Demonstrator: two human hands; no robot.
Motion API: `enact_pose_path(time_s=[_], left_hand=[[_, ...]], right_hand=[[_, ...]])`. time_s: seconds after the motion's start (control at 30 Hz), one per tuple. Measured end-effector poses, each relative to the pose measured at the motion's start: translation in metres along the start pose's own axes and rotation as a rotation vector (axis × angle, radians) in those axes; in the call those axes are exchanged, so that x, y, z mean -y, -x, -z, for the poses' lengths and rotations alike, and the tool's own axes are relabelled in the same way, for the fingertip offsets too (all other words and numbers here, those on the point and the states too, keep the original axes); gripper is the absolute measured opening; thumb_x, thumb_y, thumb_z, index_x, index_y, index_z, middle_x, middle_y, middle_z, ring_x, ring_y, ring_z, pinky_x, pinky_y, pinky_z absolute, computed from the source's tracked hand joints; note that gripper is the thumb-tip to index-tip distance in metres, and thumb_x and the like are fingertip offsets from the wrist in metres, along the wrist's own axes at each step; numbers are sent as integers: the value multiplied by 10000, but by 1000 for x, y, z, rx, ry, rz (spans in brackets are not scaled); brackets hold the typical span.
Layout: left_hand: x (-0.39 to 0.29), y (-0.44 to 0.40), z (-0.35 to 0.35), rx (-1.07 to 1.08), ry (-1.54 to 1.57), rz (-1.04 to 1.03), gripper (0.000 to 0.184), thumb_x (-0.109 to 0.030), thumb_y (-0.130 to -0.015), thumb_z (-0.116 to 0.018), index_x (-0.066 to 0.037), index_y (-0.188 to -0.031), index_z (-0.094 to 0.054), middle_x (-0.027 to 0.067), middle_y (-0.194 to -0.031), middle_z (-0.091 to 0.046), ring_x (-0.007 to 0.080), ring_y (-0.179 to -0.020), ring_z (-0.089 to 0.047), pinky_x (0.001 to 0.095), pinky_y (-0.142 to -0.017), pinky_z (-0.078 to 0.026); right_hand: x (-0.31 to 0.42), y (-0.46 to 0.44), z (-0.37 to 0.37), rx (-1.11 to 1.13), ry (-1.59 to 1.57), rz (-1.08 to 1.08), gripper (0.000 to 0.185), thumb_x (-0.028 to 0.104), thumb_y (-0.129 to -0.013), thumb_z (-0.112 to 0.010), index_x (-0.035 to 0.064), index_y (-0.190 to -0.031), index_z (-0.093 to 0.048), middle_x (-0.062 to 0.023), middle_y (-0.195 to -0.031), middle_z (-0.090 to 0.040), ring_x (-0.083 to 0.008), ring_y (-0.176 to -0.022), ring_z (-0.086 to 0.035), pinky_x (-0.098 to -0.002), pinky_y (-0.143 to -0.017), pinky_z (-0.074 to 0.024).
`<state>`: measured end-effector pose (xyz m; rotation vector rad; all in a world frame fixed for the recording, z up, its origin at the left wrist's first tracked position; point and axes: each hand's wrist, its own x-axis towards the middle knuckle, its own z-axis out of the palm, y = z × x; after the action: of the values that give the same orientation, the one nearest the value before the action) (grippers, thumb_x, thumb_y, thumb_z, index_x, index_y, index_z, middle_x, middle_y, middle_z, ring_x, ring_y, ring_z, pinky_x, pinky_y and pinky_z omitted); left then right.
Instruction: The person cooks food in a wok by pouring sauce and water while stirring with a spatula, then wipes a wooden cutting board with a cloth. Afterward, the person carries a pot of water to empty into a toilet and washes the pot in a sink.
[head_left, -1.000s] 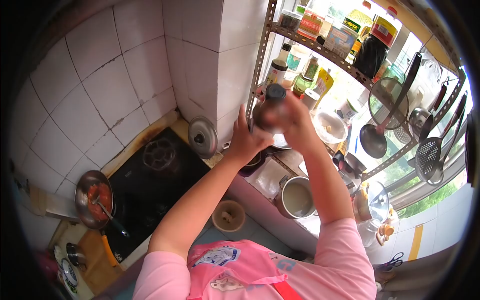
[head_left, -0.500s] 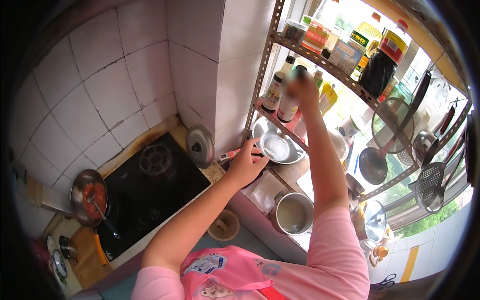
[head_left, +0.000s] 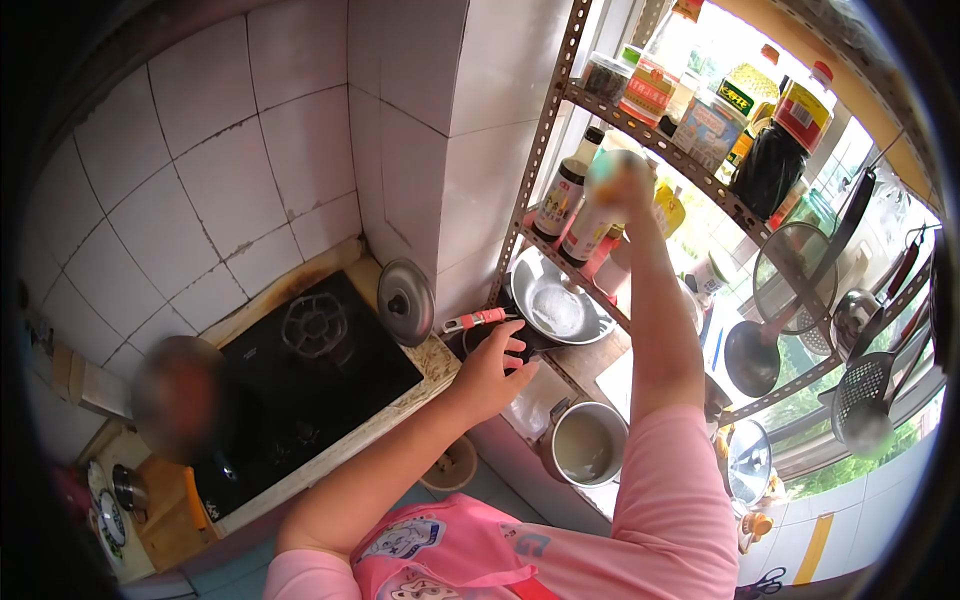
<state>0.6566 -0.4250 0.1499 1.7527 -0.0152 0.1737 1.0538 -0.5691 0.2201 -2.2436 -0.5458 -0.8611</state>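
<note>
- Plainly, I count two hands: the left hand [head_left: 492,375] is empty, its fingers loosely spread and curled; the right hand [head_left: 625,188] is blurred, and I can't tell how far it is open or whether it grips anything
- Two sauce bottles stand at the right hand, one dark-capped bottle [head_left: 563,192] just beside it, one pale-labelled bottle [head_left: 588,235] right under it
- That second bottle's top is lost in the blur, and the frying pan [head_left: 180,400] far out past my left hand is smeared too
- One metal basin [head_left: 556,300] lies between the hands, one red-handled utensil [head_left: 475,320] just beyond the left, one pot [head_left: 584,445] nearer me
- My right forearm [head_left: 660,310] blocks part of the shelf rack [head_left: 665,140]
</note>
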Motion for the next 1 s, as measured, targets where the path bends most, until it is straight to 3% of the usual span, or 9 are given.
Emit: enact_pose_path(time_s=[0.1,0.23,0.33,0.37,0.47,0.57,0.67,0.8,1.0], left_hand=[[1,4,-3,12,1,14,596,-111,-868,-653,-81,-1386,-361,140,-1188,-551,181,-939,-621,314,-789,-504],[7,5,-5,31,15,-6,613,-137,-863,-666,-80,-1389,-356,142,-1182,-555,185,-949,-617,322,-788,-508],[17,4,-6,4,3,-37,622,-148,-859,-673,-80,-1389,-355,146,-1180,-553,188,-948,-615,331,-794,-511],[22,6,-5,-14,44,-74,625,-154,-858,-676,-79,-1389,-354,151,-1187,-548,191,-946,-612,337,-803,-512],[22,21,9,-94,77,-120,638,-123,-838,-689,-61,-1379,-357,180,-1149,-538,221,-927,-605,347,-802,-517],[31,45,36,-266,32,-223,597,-129,-806,-698,-31,-1318,-406,181,-1112,-568,232,-855,-611,338,-783,-521],[22,95,85,-365,-3,-127,589,-108,-813,-673,-10,-1322,-394,167,-1144,-565,272,-905,-611,362,-830,-520],[29,178,152,-571,-13,-29,594,-112,-855,-670,-78,-1373,-381,145,-1171,-573,210,-1016,-603,338,-846,-516],[60,348,249,-967,-43,139,499,-84,-890,-622,-65,-1345,-416,117,-1184,-584,187,-1053,-592,328,-893,-489]], right_hand=[[1,-2,6,195,-266,-175,675,510,-667,-708,42,-1132,-567,-172,-1082,-625,-308,-993,-615,-377,-871,-504],[-20,6,10,247,-218,-195,583,360,-798,-640,2,-1240,-511,-173,-1228,-555,-283,-1134,-539,-361,-947,-448],[-46,25,13,29,76,154,520,247,-896,-588,-28,-1321,-469,-173,-1337,-501,-264,-1239,-483,-349,-1003,-406],[-41,36,14,-17,6,203,500,209,-928,-571,-38,-1348,-455,-174,-1373,-484,-258,-1275,-464,-344,-1022,-392],[107,148,67,-10,-739,-3,486,161,-937,-532,-44,-1365,-427,-168,-1381,-476,-252,-1287,-444,-363,-1062,-340],[215,228,83,219,-796,-236,456,153,-949,-518,-39,-1354,-440,-164,-1356,-499,-242,-1264,-460,-362,-1062,-335],[221,310,42,454,-981,-230,354,147,-950,-546,-22,-1259,-511,-119,-1225,-577,-205,-1144,-534,-327,-1003,-384],[254,390,-7,847,-1233,-426,210,96,-939,-578,30,-1138,-556,-54,-1097,-607,-138,-1010,-569,-258,-897,-444],[377,496,-40,1275,-1162,-404,351,109,-905,-637,36,-1226,-514,-95,-1147,-598,-145,-971,-584,-274,-831,-481]])
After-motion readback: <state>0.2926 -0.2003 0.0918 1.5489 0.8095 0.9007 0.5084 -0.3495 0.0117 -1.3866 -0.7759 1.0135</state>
